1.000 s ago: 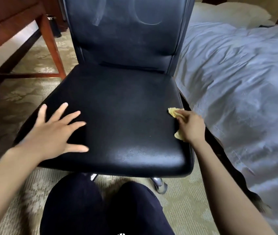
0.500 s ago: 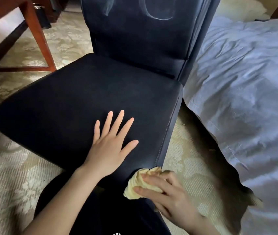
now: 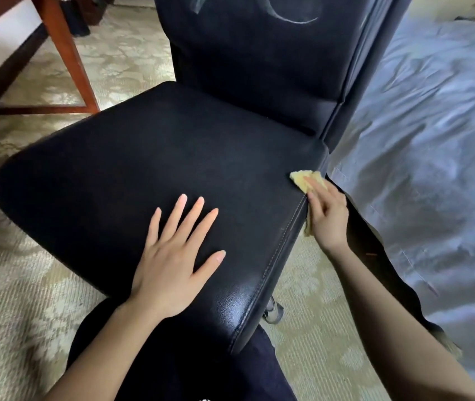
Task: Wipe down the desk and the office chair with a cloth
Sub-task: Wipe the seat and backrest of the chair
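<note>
I'm seeing a crumpled yellow cloth (image 3: 303, 179) pressing the office chair (image 3: 143, 169) at its stitched seat edge.
The left hand (image 3: 172, 264) is lying flat, fingers spread, on glossy black leather; the right hand (image 3: 327, 218) is gripping the cloth.

Off-task inventory from my feed: bed (image 3: 433, 140), carpet (image 3: 22, 285), dark object (image 3: 78, 18).
Bed at right, pale rumpled sheet hanging to floor; carpet beige, faded floral pattern; dark object stands far left, which I cannot identify.

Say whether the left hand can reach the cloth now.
Probably yes: only bare seat lies between the left hand and the cloth, though the right hand covers much of it.
</note>
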Available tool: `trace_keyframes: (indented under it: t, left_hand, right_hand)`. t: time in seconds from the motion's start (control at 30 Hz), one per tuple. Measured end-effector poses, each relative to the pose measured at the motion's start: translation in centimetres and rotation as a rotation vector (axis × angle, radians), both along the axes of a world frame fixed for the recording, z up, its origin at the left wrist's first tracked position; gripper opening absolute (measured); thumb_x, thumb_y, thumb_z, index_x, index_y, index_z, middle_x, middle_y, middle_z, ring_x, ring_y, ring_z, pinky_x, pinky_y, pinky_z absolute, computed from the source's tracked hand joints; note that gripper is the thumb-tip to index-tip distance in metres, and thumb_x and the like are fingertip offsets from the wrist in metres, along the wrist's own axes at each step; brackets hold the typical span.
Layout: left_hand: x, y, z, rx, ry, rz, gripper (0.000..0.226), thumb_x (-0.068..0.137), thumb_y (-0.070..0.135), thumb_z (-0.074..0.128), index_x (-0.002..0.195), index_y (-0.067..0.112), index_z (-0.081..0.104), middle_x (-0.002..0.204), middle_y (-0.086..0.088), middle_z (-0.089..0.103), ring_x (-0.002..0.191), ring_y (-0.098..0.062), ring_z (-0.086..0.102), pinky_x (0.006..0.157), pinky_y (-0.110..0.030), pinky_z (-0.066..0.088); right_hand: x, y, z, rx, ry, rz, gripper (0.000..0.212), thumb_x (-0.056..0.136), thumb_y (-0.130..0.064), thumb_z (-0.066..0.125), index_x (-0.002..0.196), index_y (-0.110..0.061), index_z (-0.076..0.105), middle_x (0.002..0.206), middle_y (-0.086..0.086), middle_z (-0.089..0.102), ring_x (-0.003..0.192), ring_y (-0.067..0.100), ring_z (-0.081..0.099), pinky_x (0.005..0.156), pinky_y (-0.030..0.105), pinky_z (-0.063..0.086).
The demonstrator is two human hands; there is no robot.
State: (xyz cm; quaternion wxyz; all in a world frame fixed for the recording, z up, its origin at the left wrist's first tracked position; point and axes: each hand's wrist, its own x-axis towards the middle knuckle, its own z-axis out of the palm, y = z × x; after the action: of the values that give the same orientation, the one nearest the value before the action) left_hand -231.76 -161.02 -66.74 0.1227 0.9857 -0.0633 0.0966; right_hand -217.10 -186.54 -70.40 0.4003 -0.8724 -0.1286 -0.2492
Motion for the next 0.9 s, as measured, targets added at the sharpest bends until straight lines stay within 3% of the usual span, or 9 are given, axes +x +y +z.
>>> trace_keyframes:
  t: [0.07, 0.13, 0.2, 0.27, 0.3, 0.37, 0.43, 0.73, 0.9]
  left_hand:
    - [0.1, 0.0, 0.0, -0.024, -0.004, -0.019, 0.067, 0.091, 0.058, 0.019, 0.15, 0.026, 0.025, 0.158, 0.007, 0.013, 0.147, -0.013, -0.006, 0.119, -0.042, -0.004]
    - [0.2, 0.0, 0.0, -0.019, -0.003, -0.029, 0.067, 0.091, 0.058, 0.019, 0.15, 0.026, 0.025, 0.159, 0.007, 0.013, 0.147, -0.013, -0.006, 0.119, -0.042, -0.004]
    - [0.2, 0.0, -0.2, -0.005, -0.003, -0.029, 0.067, 0.091, 0.058, 0.018, 0.15, 0.027, 0.025, 0.159, 0.007, 0.013, 0.147, -0.014, -0.006, 0.119, -0.042, -0.004]
    - [0.2, 0.0, -0.2, 0.008, -0.008, -0.02, 0.066, 0.092, 0.057, 0.018, 0.149, 0.026, 0.027, 0.158, 0.006, 0.016, 0.147, -0.015, -0.004, 0.119, -0.043, -0.003]
    - [0.3, 0.0, -0.2, 0.015, -0.012, -0.014, 0.066, 0.092, 0.057, 0.019, 0.149, 0.026, 0.029, 0.158, 0.005, 0.017, 0.147, -0.016, -0.003, 0.119, -0.044, -0.002]
    - [0.4, -0.1, -0.2, 0.028, -0.018, 0.002, 0.065, 0.092, 0.056, 0.019, 0.148, 0.025, 0.032, 0.157, 0.003, 0.021, 0.148, -0.018, 0.001, 0.118, -0.046, 0.001]
    - [0.5, -0.3, -0.3, 0.042, -0.022, 0.016, 0.063, 0.092, 0.053, 0.021, 0.146, 0.025, 0.036, 0.156, 0.002, 0.025, 0.147, -0.02, 0.007, 0.118, -0.049, 0.005]
    - [1.3, -1.4, -0.8, 0.114, -0.036, 0.079, 0.062, 0.092, 0.05, 0.018, 0.145, 0.025, 0.038, 0.154, -0.002, 0.03, 0.147, -0.024, 0.012, 0.116, -0.051, 0.005]
    - [1.4, -2.0, -1.1, 0.158, -0.048, 0.107, 0.065, 0.091, 0.051, 0.011, 0.146, 0.025, 0.033, 0.155, -0.003, 0.028, 0.147, -0.024, 0.009, 0.116, -0.052, 0.001]
  right_hand:
    - [2.3, 0.0, 0.6, 0.1, 0.143, -0.095, 0.031, 0.096, -0.011, 0.05, 0.124, -0.011, 0.061, 0.128, 0.006, 0.059, 0.12, 0.015, 0.05, 0.1, 0.015, 0.031]
    - [4.5, -0.2, 1.2, 0.187, 0.274, -0.163, 0.033, 0.097, -0.015, 0.048, 0.128, -0.013, 0.059, 0.131, 0.005, 0.058, 0.124, 0.017, 0.049, 0.1, 0.015, 0.031]
    - [6.2, -0.2, 1.7, 0.307, 0.365, -0.189, 0.031, 0.097, -0.019, 0.048, 0.125, -0.019, 0.061, 0.125, -0.001, 0.061, 0.114, 0.016, 0.056, 0.088, 0.009, 0.036]
    - [7.2, 0.2, 2.3, 0.494, 0.437, -0.206, 0.029, 0.097, -0.025, 0.048, 0.123, -0.025, 0.062, 0.118, -0.003, 0.064, 0.093, 0.016, 0.062, 0.077, 0.019, 0.049]
    - [7.7, 0.4, 2.4, 0.555, 0.452, -0.223, 0.03, 0.098, -0.023, 0.046, 0.124, -0.025, 0.061, 0.119, -0.001, 0.064, 0.094, 0.017, 0.061, 0.084, 0.026, 0.051]
    - [8.1, 0.7, 2.3, 0.584, 0.448, -0.241, 0.034, 0.098, -0.017, 0.041, 0.128, -0.019, 0.057, 0.125, 0.003, 0.061, 0.112, 0.019, 0.056, 0.102, 0.032, 0.043]
    - [7.6, 1.1, 2.0, 0.608, 0.452, -0.231, 0.035, 0.099, -0.017, 0.04, 0.131, -0.019, 0.054, 0.13, 0.001, 0.058, 0.121, 0.017, 0.051, 0.107, 0.032, 0.037]
    - [-2.7, 4.0, -0.6, 0.753, 0.404, -0.178, 0.041, 0.1, -0.017, 0.034, 0.139, -0.025, 0.045, 0.138, -0.011, 0.049, 0.128, 0.006, 0.044, 0.112, 0.035, 0.033]
    - [-9.3, 5.6, -0.7, 0.652, 0.323, -0.078, 0.04, 0.101, -0.009, 0.033, 0.136, -0.023, 0.048, 0.138, -0.014, 0.047, 0.13, -0.001, 0.038, 0.114, 0.027, 0.027]
